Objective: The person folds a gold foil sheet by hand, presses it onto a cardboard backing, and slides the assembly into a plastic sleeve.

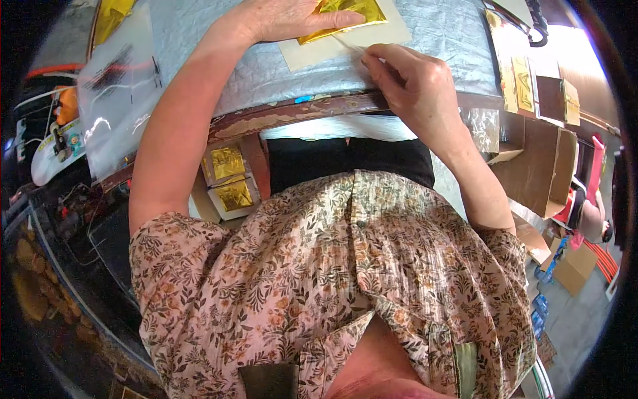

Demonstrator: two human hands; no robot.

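A shiny gold foil packet (371, 9) lies on a cream card (299, 58) at the table's top edge in view. My left hand (282, 21) rests over the packet with its thumb stretched flat across the foil; its other fingers are partly cut off by the frame. Just to the right, my right hand (422, 78) has thumb and forefinger pinched together. A thin, whitish strip (347, 44) runs from that pinch toward the packet's lower edge; its exact kind is too fine to make out.
Silvery-blue sheeting (266, 76) covers the worktable, with a worn wooden front edge (266, 114). Clear plastic (116, 100) hangs at left. Below stands a box of gold packets (229, 163). Cardboard boxes (531, 156) stack at right, near another person's arm (591, 219).
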